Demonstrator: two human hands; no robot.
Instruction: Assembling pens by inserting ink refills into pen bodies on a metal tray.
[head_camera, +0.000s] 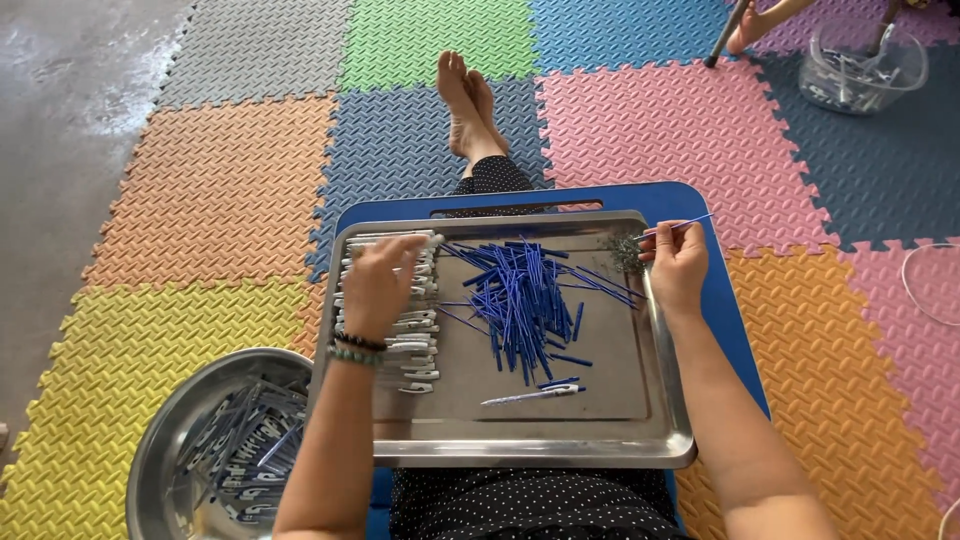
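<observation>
Far left I see a round steel bowl (165, 440) on the foam floor mat (220, 190), holding assembled pens, white with blue.

Next, a steel tray (530, 445) sits on a blue lap board (690, 205). Along its left edge is a row of white pen barrels (415, 350), long axes running left-right.

My left hand (378, 285) rests on top of that row, fingers curled loosely down onto the barrels; can't tell if one is actually pinched.

Tray centre: a pile of thin blue refills (520, 300), mostly pointing away-to-near, some fanned right. One finished pen (535, 394) lies near the front, axis left-right.

My right hand (678, 265) is over the tray's right rim, fingers pinched shut on a single blue refill (690, 224), which points up-right, slightly tilted.

Far right, a clear plastic tub (862, 68).
</observation>
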